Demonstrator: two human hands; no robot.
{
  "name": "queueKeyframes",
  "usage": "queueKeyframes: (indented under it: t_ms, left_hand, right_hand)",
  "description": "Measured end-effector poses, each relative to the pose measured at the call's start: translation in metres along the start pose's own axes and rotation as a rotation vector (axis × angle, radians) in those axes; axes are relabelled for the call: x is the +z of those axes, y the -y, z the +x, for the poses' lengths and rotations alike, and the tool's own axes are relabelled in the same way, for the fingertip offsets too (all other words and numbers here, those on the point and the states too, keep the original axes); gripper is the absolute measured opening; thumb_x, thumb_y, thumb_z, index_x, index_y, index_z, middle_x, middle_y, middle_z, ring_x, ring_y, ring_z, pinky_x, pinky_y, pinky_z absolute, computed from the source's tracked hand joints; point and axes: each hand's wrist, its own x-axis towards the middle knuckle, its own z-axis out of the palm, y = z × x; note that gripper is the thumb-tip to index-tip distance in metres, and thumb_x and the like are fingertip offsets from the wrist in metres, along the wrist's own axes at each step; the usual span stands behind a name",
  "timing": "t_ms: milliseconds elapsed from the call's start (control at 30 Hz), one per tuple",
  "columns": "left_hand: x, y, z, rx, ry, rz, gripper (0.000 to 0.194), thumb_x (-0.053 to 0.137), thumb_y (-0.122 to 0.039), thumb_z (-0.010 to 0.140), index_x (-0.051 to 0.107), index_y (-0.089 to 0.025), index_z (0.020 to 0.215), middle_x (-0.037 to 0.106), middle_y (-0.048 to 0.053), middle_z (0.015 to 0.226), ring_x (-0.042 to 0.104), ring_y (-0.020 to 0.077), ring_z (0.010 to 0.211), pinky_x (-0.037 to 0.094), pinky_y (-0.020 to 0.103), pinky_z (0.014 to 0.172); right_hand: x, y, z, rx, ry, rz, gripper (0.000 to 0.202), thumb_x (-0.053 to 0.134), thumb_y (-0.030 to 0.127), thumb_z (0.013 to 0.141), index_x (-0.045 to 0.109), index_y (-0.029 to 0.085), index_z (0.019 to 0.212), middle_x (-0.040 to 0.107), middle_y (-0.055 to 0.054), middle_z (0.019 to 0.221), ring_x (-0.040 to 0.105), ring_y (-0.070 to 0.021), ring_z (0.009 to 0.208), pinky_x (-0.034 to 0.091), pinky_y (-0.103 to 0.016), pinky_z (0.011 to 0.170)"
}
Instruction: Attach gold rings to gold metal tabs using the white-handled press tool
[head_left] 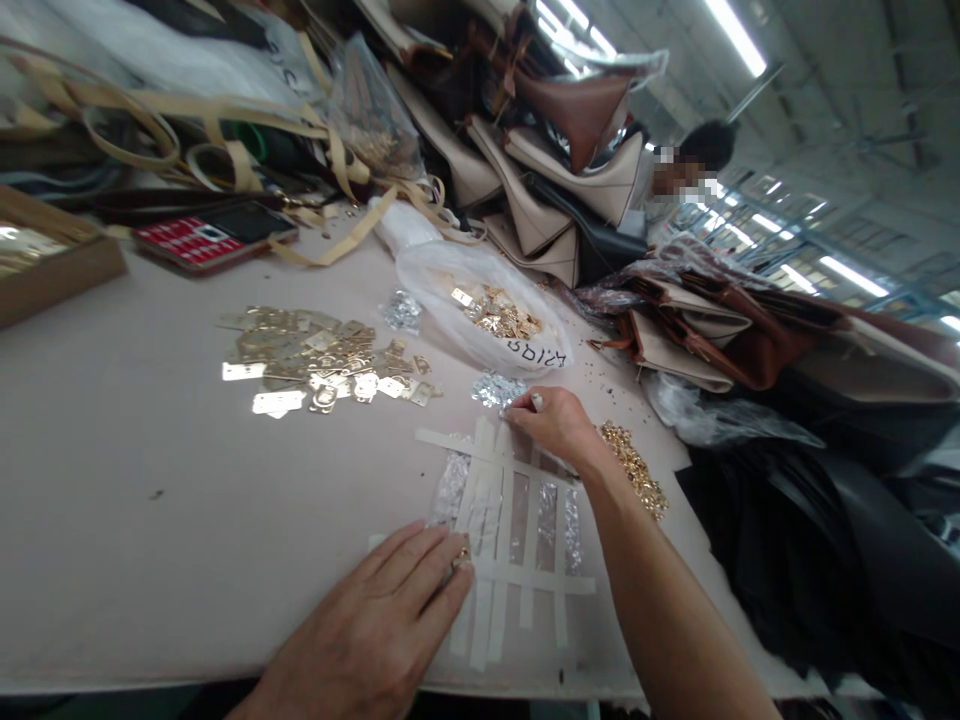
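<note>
My left hand (382, 610) rests low on the table, thumb and fingers closed on a small gold metal fitting (463, 553) at their tips. Under and beside it lies a taped patch (484, 500) of pale strips crossing over clear plastic. My right hand (551, 420) reaches over the patch's far end, thumb and forefinger pinched together at the near edge of a small pile of silver pieces (497, 389). What sits in that pinch is too small to make out. Little gold studs (634, 470) lie heaped right of my right wrist.
Flat gold metal plates (322, 360) are spread left of centre. Behind stands an open plastic bag (484, 305) of gold parts, beside more silver bits (401, 311). A red-and-black phone-like box (214, 235), a cardboard box (56, 260), stacked bags (525, 200) and black material (787, 560) surround them. A person (686, 170) is behind.
</note>
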Motion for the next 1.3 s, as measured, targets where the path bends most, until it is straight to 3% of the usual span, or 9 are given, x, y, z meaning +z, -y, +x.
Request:
queueKeyframes:
  t_ms: [300, 467, 600, 733, 833, 967, 1100, 1300]
  left_hand:
    - [0.000, 0.002, 0.004, 0.012, -0.029, -0.001, 0.035, 0.042, -0.010, 0.095, 0.069, -0.017, 0.116, 0.068, 0.009, 0.126, 0.059, 0.0235, 0.120, 0.048, 0.041, 0.106]
    - [-0.004, 0.001, 0.006, -0.003, -0.011, -0.019, 0.038, 0.043, -0.005, 0.091, 0.068, -0.018, 0.116, 0.068, 0.008, 0.126, 0.060, 0.0224, 0.119, 0.049, 0.040, 0.106]
    - [-0.007, -0.001, 0.007, -0.020, 0.017, -0.037, 0.037, 0.044, -0.004, 0.089, 0.068, -0.017, 0.114, 0.068, 0.008, 0.125, 0.060, 0.0222, 0.118, 0.049, 0.040, 0.107]
    - [-0.007, -0.002, 0.008, -0.022, 0.008, -0.039, 0.033, 0.045, -0.007, 0.092, 0.068, -0.017, 0.113, 0.068, 0.009, 0.125, 0.061, 0.0230, 0.117, 0.050, 0.041, 0.106]
    - [-0.006, -0.002, 0.007, -0.023, 0.010, -0.043, 0.034, 0.045, -0.006, 0.091, 0.068, -0.016, 0.114, 0.068, 0.009, 0.126, 0.060, 0.0240, 0.118, 0.050, 0.042, 0.106]
    - [-0.007, -0.003, 0.007, -0.022, 0.020, -0.045, 0.034, 0.045, -0.007, 0.091, 0.068, -0.017, 0.115, 0.068, 0.009, 0.126, 0.061, 0.0245, 0.118, 0.051, 0.044, 0.105]
    - [-0.006, -0.004, 0.008, -0.031, 0.021, -0.034, 0.033, 0.047, -0.008, 0.091, 0.068, -0.017, 0.115, 0.067, 0.008, 0.127, 0.060, 0.0234, 0.119, 0.049, 0.042, 0.108]
    - [-0.006, -0.001, 0.007, -0.016, 0.030, -0.048, 0.034, 0.046, -0.008, 0.091, 0.067, -0.017, 0.117, 0.067, 0.009, 0.127, 0.060, 0.0235, 0.119, 0.049, 0.042, 0.107]
  right_hand:
    - [0.003, 0.022, 0.006, -0.002, 0.062, -0.045, 0.014, 0.063, 0.020, 0.076, 0.073, 0.015, 0.066, 0.060, 0.000, 0.054, 0.052, -0.0134, 0.057, 0.031, -0.028, 0.056]
    - [0.001, 0.023, 0.005, -0.026, 0.017, 0.001, 0.009, 0.062, 0.016, 0.071, 0.071, 0.015, 0.067, 0.062, 0.001, 0.059, 0.054, -0.0127, 0.060, 0.035, -0.026, 0.058]
    - [-0.011, 0.022, -0.010, -0.006, -0.001, 0.082, 0.010, 0.061, 0.020, 0.070, 0.070, 0.017, 0.072, 0.063, 0.002, 0.061, 0.053, -0.0114, 0.057, 0.038, -0.025, 0.055]
    - [-0.023, 0.024, -0.037, 0.018, 0.085, 0.190, 0.009, 0.062, 0.022, 0.070, 0.070, 0.018, 0.073, 0.060, 0.004, 0.058, 0.049, -0.0097, 0.051, 0.036, -0.023, 0.050]
    - [-0.024, 0.025, -0.047, 0.007, 0.067, 0.171, 0.010, 0.062, 0.021, 0.072, 0.072, 0.019, 0.075, 0.064, 0.002, 0.061, 0.052, -0.0112, 0.055, 0.039, -0.025, 0.054]
    - [-0.013, 0.021, -0.033, -0.001, -0.050, 0.074, 0.020, 0.061, 0.024, 0.080, 0.078, 0.020, 0.090, 0.071, -0.001, 0.073, 0.060, -0.0145, 0.066, 0.042, -0.027, 0.065]
    - [0.001, 0.015, -0.010, -0.029, -0.027, 0.056, 0.023, 0.063, 0.026, 0.081, 0.079, 0.021, 0.097, 0.072, -0.001, 0.072, 0.061, -0.0152, 0.068, 0.042, -0.027, 0.066]
    - [0.008, 0.017, 0.005, -0.069, 0.017, 0.021, 0.015, 0.064, 0.020, 0.078, 0.078, 0.018, 0.083, 0.072, -0.002, 0.072, 0.060, -0.0148, 0.068, 0.040, -0.027, 0.065]
